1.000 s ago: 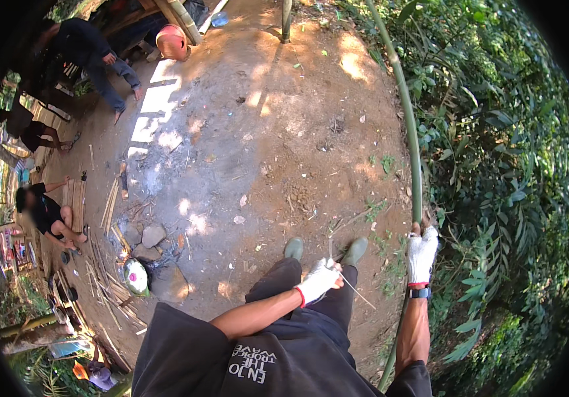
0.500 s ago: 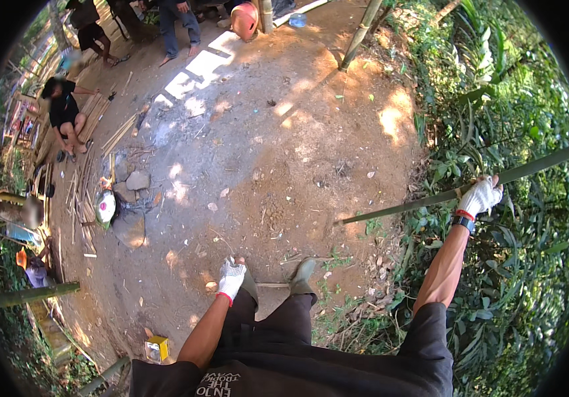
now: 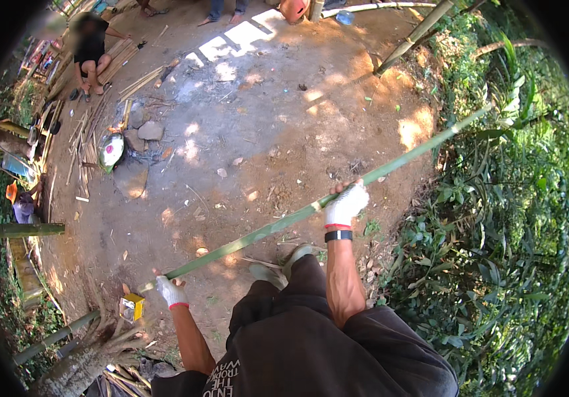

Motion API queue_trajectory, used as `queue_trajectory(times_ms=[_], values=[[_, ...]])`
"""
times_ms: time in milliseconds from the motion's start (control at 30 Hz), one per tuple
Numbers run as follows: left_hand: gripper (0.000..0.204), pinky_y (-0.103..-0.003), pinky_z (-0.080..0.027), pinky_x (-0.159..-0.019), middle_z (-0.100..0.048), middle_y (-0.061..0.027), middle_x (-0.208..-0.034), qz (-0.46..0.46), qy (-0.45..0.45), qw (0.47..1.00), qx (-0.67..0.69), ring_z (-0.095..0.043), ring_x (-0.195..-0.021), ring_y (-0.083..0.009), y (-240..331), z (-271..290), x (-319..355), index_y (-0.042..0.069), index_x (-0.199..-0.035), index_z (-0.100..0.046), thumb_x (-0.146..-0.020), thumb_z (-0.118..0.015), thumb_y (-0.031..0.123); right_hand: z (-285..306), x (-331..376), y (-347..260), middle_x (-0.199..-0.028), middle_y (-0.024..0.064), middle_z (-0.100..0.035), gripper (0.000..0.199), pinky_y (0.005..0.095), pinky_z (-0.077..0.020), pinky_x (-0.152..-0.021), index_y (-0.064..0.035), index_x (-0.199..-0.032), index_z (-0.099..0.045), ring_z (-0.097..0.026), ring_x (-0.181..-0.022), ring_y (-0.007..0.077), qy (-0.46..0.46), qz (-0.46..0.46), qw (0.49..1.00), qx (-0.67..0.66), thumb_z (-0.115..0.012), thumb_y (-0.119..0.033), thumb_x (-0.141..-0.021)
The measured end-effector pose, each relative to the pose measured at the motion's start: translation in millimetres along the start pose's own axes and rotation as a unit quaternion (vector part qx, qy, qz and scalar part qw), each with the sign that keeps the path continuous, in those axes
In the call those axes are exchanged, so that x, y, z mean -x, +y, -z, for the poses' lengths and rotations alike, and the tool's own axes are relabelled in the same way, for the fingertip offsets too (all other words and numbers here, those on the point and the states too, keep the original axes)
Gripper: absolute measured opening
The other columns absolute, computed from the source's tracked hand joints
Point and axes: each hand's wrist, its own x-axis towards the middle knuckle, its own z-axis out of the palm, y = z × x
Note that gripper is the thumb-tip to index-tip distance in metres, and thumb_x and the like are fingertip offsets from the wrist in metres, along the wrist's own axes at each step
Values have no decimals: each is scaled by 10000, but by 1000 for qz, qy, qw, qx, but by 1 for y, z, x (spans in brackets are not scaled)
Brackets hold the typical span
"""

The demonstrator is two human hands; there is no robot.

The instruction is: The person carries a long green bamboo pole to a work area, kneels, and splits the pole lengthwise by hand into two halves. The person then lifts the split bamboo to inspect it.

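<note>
Bamboo pole (image 3: pixel 312 208), already off the ground (image 3: pixel 278 126), not yet released: left hand (image 3: pixel 172 292) grasps near one end, right hand (image 3: pixel 346 205) near midlength.

Long, slender length of green bamboo (image 3: pixel 278 225), pale bands at its joints, nearly straight, held aslant above the brown dirt ground (image 3: pixel 337 112), running from the lower left of the view toward the upper right, far end against green foliage (image 3: pixel 489 225)
</note>
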Motion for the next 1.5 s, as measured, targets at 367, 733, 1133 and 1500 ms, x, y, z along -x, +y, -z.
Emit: queue_trajectory(times_ms=[367, 733, 1133, 1500], values=[[279, -360, -478, -920, -587, -123, -1096, -98, -35, 942, 320, -555, -977, -199, 11, 158, -25, -33, -1103, -553, -976, -518, 212, -26, 4, 185, -623, 72, -467, 179, 396, -410, -432, -108, -835, -416, -471, -486, 217, 8, -244, 964, 102, -441, -254, -935], [285, -376, -487, -986, -629, -125, -1023, 92, -28, 952, 290, -603, -982, -238, -28, -166, -15, -26, -1015, -574, -906, -608, 235, -45, -371, 341, -746, 61, -483, 125, 407, -482, -628, -91, -842, -539, -484, -682, 224, -48, -218, 896, 383, -560, -215, -843], [313, -398, -482, -994, -606, -179, -1135, 130, 32, 961, 240, -582, -1086, -264, -55, -360, -102, -51, -1082, -548, -950, -533, 233, -102, -542, 440, -734, 27, -515, 194, 330, -423, -534, -88, -885, -558, -494, -623, 167, -127, -223, 878, 405, -577, -280, -879], [248, -403, -517, -939, -651, -138, -1027, 105, 7, 957, 272, -616, -1008, -243, -53, -379, -115, -23, -989, -592, -927, -578, 217, -116, -553, 475, -726, 64, -500, 118, 375, -511, -514, -61, -903, -516, -514, -605, 201, -95, -273, 805, 519, -523, -172, -864]])
